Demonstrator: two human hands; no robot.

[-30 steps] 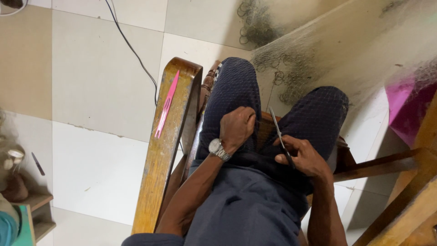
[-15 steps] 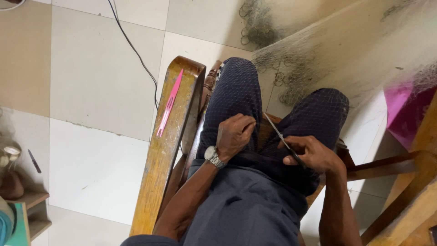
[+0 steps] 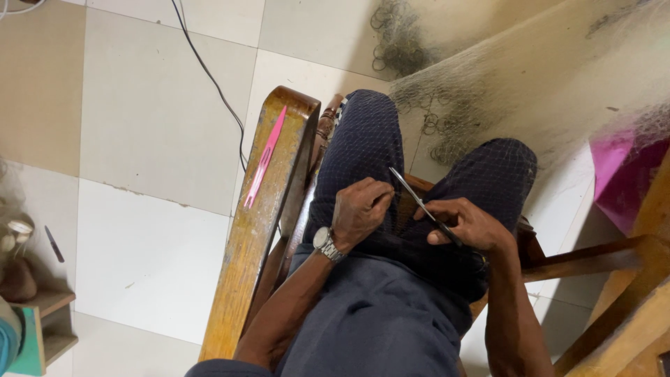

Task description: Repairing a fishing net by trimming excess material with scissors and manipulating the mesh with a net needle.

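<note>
I sit in a wooden chair with fine fishing net (image 3: 488, 91) draped over my knees. My left hand (image 3: 359, 209), with a silver wristwatch, pinches the net on my left thigh, fingers closed on the mesh. My right hand (image 3: 467, 225) grips a pair of scissors (image 3: 419, 202), the blades pointing up and left toward the left hand's fingertips. The two hands lie close together over my lap, a short gap between them.
A pink netting needle (image 3: 265, 157) lies on the wooden armrest (image 3: 258, 237) at my left. A black cable (image 3: 209, 77) runs over the tiled floor. A pink object (image 3: 621, 174) sits under the net at right. A small wooden shelf (image 3: 35, 314) stands at the left edge.
My right hand has shifted slightly down and right with the scissors. The left hand keeps its pinch on the net at nearly the same spot.
</note>
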